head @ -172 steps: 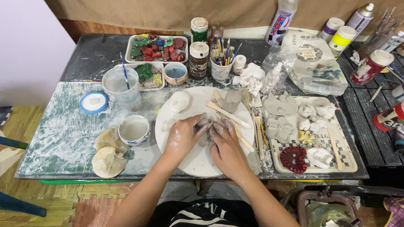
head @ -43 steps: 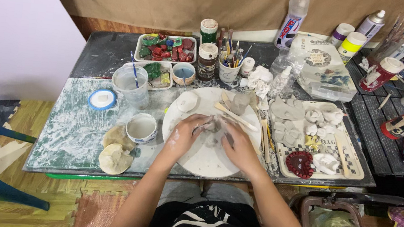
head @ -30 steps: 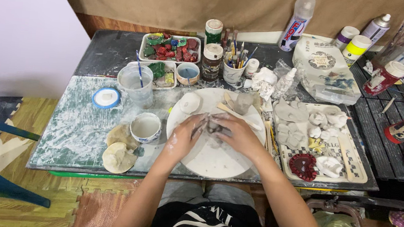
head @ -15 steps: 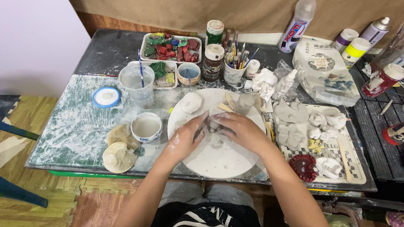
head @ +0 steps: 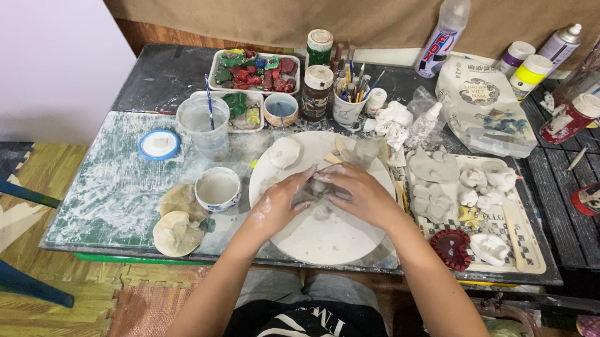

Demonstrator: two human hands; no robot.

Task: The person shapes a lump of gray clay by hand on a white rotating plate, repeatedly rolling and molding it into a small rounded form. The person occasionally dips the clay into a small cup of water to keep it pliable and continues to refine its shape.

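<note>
Clay lump point(head: 315, 190), grey and small, sits between my two hands above the far half of the round white board point(head: 323, 233). My hands cover most of it, so I cannot tell which way its long axis runs. My left hand point(head: 283, 202) cups it from the left with clay-dusted fingers curled in. My right hand point(head: 358, 194) lies over it from the right, fingers bent and pointing left, pressed against the lump; both hands are closed on it.

On the board's far left edge rests a pale clay dome point(head: 286, 152), and at its far rim lie wooden modelling sticks point(head: 340, 150) beside a small clear cup point(head: 366, 153). To my left on the tabletop point(head: 104, 186) stand a white cup of slip point(head: 217, 188), two flat tan sponges point(head: 178, 233), a blue-rimmed lid point(head: 159, 145) and a clear beaker point(head: 203, 124) with a blue stick in it. To my right a checked tray point(head: 530, 253) holds pale clay figures and a dark red round piece point(head: 453, 247), just beside my right forearm. Farther back stand a tray of red and green painted pieces point(head: 254, 71), a small bowl of blue liquid point(head: 281, 109), two brown jars point(head: 316, 89) and a mug of brushes point(head: 349, 101). Nothing lies between my hands and the board.
</note>
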